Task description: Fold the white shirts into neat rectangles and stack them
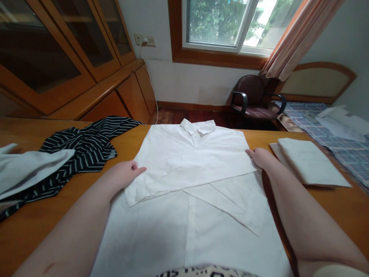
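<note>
A white button-up shirt [161, 215] lies spread on the wooden table, its collar [198, 127] at the far edge. Across its front lie the sleeves, folded inward in a wide overlapping layer. At the shirt's left side, my left hand [127, 173] has its fingers curled at the edge and its thumb on top of the cloth. My right hand [258, 156] pinches the right edge between thumb and fingers. The fingertips of both hands are partly hidden. The near end of the shirt passes behind my own printed clothing at the bottom of the view.
Left on the table [86, 188] lie a black striped garment [83, 140] and a white cloth [37, 169]. A folded white stack [311, 161] lies at the right. Beyond are a wooden cabinet [115, 82], an armchair [253, 96] and a bed with a checked cover [305, 115].
</note>
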Demonstrator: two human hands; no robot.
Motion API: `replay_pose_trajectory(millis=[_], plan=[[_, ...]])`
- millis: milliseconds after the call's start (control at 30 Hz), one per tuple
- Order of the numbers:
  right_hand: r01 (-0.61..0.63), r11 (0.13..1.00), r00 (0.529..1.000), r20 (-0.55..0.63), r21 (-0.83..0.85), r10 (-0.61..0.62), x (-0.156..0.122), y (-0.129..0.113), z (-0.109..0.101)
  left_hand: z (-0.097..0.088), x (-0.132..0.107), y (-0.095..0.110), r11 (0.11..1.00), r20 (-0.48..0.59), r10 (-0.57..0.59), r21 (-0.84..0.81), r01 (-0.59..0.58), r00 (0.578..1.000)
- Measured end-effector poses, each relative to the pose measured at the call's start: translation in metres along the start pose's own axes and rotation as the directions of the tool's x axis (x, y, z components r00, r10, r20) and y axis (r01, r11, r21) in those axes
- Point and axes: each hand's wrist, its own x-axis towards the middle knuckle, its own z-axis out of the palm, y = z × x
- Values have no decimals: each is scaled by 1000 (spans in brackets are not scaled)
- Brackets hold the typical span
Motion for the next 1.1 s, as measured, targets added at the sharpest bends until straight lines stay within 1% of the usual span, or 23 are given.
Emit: replay_pose_trajectory(millis=[33,67,100,133,167,200,233,267,300,333,367,400,433,500,567,667,767,867,967,1000,1100], plan=[[-45,999,999,3,-14,45,-3,-1,-3,-1,-1,1,1000,-22,-10,19,10,1000],[-87,996,996,-16,-17,87,-7,-2,-7,-1,-3,3,999,-72,-7,39,10,997],[-115,993,991,-66,-11,114,-13,-4,-11,-1,-6,7,998,-146,16,57,-8,989],[-107,994,984,-141,3,106,-20,-8,-14,1,-9,12,996,-233,69,72,-54,970],[-52,998,972,-227,19,55,-28,-14,-17,4,-12,18,988,-309,153,85,-133,939],[62,998,952,-302,23,-52,-37,-22,-17,8,-15,25,965,-354,261,100,-241,898],[227,974,914,-348,14,-208,-46,-32,-16,14,-17,32,926,-357,376,113,-360,855],[392,920,856,-369,9,-362,-55,-43,-12,21,-18,39,875,-319,482,122,-469,816],[533,846,791,-356,-1,-498,-63,-55,-6,27,-19,44,825,-255,564,129,-550,786],[632,775,733,-319,-11,-601,-70,-66,1,34,-19,49,792,-187,611,136,-595,770],[688,725,695,-267,-21,-667,-75,-76,9,39,-18,52,773,-120,633,145,-617,765],[710,703,683,-216,-26,-698,-78,-84,17,43,-17,54,768,-65,636,154,-622,769],[721,693,680,-166,-26,-714,-79,-89,23,45,-15,54,769,-25,631,159,-620,776],[705,709,703,-107,-28,-703,-75,-90,33,46,-12,53,770,21,623,161,-618,782],[652,757,751,-108,-35,-652,-68,-80,37,44,-10,50,769,32,624,157,-620,781],[530,846,833,-152,-54,-532,-58,-53,38,41,-10,49,770,30,624,146,-621,781],[428,902,885,-175,-58,-431,-54,-24,38,41,-10,49,772,27,626,120,-625,779],[362,931,913,-184,-44,-364,-55,-7,38,42,-9,49,771,14,631,102,-629,775],[330,943,925,-183,-43,-332,-54,-4,39,44,-8,48,777,8,623,113,-619,782],[324,945,927,-183,-43,-327,-54,-5,38,44,-7,47,788,-2,609,121,-604,794],[317,947,930,-179,-42,-319,-49,-10,36,45,-3,41,853,-86,516,148,-501,852]])
